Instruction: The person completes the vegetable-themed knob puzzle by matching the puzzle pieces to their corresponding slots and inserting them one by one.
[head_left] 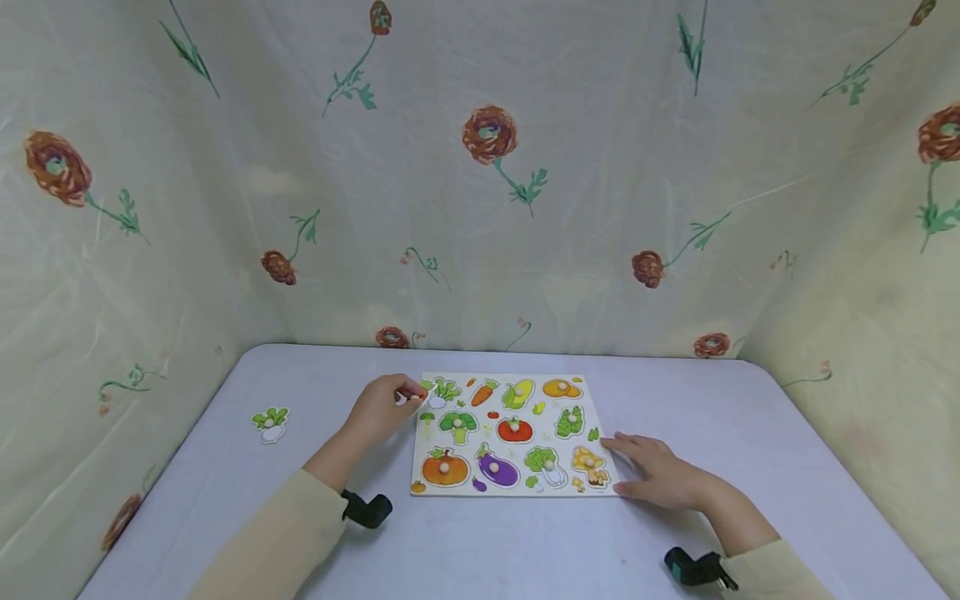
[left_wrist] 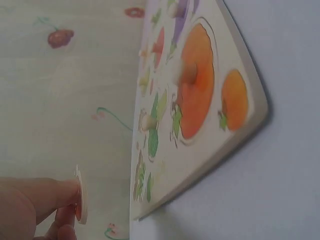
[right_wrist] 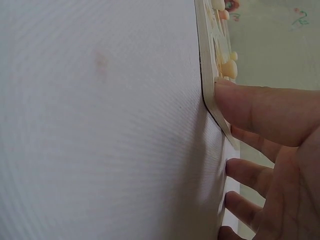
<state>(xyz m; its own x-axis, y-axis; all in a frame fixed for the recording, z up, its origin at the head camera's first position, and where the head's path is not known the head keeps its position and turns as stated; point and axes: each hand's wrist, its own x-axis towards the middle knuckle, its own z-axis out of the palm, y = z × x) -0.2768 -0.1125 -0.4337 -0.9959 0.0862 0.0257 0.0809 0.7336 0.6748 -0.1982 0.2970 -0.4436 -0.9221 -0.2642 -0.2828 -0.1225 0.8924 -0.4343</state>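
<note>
My left hand (head_left: 384,408) pinches a thin, flat puzzle piece (left_wrist: 82,200) between thumb and fingers. The piece is pale-edged with some orange-red on its face; its picture is mostly hidden. It is held up by the upper left corner of a wooden vegetable puzzle board (head_left: 480,490). My right hand (head_left: 667,473) lies at the board's right side, thumb touching the near right corner and fingers extended along the edge. On the board are knobbed pieces, among them a pumpkin (head_left: 444,470), an eggplant (head_left: 495,468) and a tomato (head_left: 514,430).
A loose white turnip piece with green leaves (head_left: 272,423) lies on the table at the left. A white cloth (head_left: 510,550) covers the table. Behind it and at both sides hangs a flower-patterned curtain (head_left: 585,217). Each wrist carries a small black camera (head_left: 367,510).
</note>
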